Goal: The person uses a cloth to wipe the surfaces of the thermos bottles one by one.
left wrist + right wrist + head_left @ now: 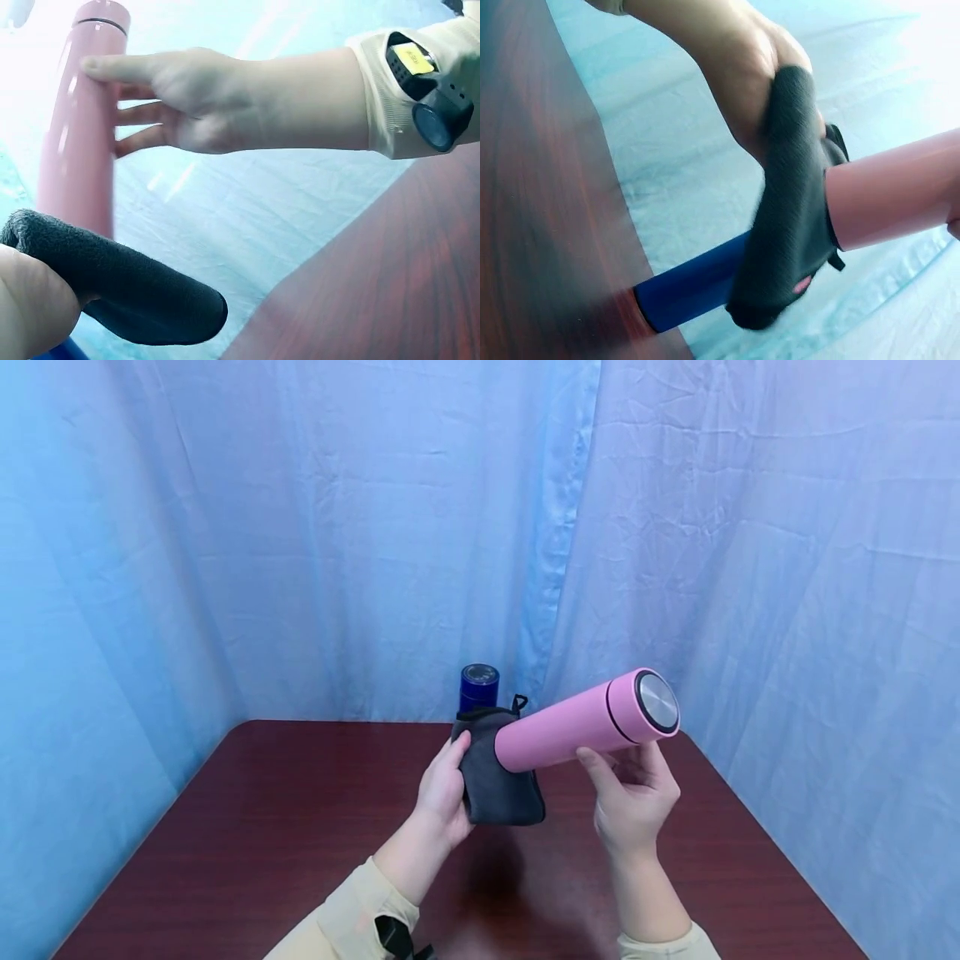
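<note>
My right hand point(637, 797) grips a pink thermos bottle point(558, 731), thumb on the near side and fingers behind. The bottle leans, its cap with a silver disc up to the right, its other end down to the left. That lower end overlaps a dark grey fabric pouch point(495, 777), which my left hand point(444, 785) holds, thumb across its front. In the left wrist view, the pink bottle point(79, 135) rises behind the pouch point(150, 289). The right wrist view shows the bottle's end right at the pouch point(787, 202), whose dark loop sticks out.
A dark blue thermos bottle point(478, 689) stands upright on the table behind the pouch, its lower part hidden in the head view. The reddish-brown wooden table point(315, 793) lies below both hands. Light blue curtains point(360, 543) hang around its back and sides.
</note>
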The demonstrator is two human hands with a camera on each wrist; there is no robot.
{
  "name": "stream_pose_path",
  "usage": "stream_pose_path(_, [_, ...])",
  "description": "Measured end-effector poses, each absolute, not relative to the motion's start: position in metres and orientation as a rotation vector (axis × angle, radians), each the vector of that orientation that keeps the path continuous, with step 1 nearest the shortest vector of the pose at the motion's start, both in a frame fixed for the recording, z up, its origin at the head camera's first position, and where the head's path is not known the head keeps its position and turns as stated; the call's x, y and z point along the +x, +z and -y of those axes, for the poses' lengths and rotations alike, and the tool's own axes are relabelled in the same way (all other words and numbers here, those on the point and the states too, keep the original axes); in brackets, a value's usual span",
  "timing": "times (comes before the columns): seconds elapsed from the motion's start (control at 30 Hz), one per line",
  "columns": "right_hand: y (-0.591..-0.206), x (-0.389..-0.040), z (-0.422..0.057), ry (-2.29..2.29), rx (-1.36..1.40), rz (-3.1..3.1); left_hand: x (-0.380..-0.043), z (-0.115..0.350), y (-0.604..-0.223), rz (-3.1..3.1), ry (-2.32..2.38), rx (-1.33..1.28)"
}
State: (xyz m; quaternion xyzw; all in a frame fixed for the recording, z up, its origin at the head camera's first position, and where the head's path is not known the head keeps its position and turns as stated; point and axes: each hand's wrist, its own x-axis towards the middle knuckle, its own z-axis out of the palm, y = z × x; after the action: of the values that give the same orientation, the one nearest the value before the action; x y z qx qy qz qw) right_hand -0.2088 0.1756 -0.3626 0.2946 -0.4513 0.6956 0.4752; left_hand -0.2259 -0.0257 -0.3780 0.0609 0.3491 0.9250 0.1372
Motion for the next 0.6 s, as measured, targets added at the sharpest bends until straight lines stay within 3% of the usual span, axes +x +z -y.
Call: stream_pose_path(0.6, [-0.351, -0.199, -0.180, 1.754, 0.748, 1.183, -0.234, 0.073, -0.374, -1.242, 2.611, 0.197])
